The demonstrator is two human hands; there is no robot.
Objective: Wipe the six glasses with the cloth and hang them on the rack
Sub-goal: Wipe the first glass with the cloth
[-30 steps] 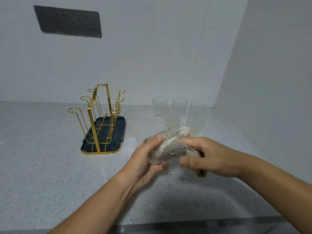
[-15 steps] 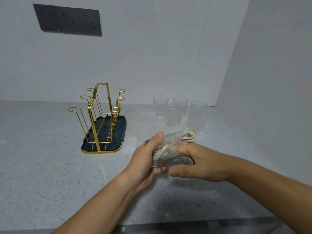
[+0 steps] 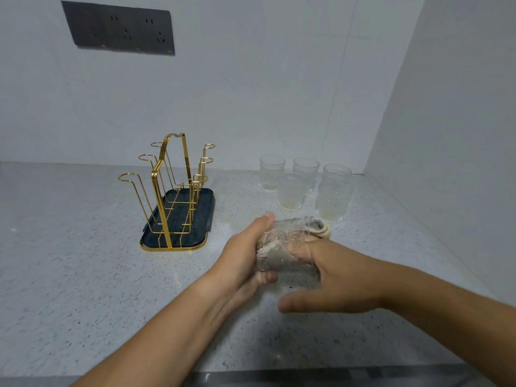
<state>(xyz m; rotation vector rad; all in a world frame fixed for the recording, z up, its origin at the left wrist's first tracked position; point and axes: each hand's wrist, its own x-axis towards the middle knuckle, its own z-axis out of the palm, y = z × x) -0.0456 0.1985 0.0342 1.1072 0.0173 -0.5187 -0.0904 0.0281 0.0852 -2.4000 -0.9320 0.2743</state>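
The speckled stone counter [image 3: 83,275] spreads below. A gold wire rack [image 3: 178,191] stands to the left, four ribbed clear glasses [image 3: 290,191] behind my hands. My left hand [image 3: 243,255] grips a tipped glass [image 3: 287,247]. My right hand [image 3: 340,280] has its fingers inside with the beige cloth [image 3: 321,229]; whether they pinch it, I cannot tell.

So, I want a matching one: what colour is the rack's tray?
Dark blue tray, gold-edged; head view.

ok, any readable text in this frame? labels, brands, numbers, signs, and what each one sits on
No readable text anywhere in this view.
Socket panel on the wall: only socket holes, no legible marking.
Rack: no label or brand visible.
Standing glasses and the held glass: embossed pattern only, no print.
Cloth: plain, no tag showing.
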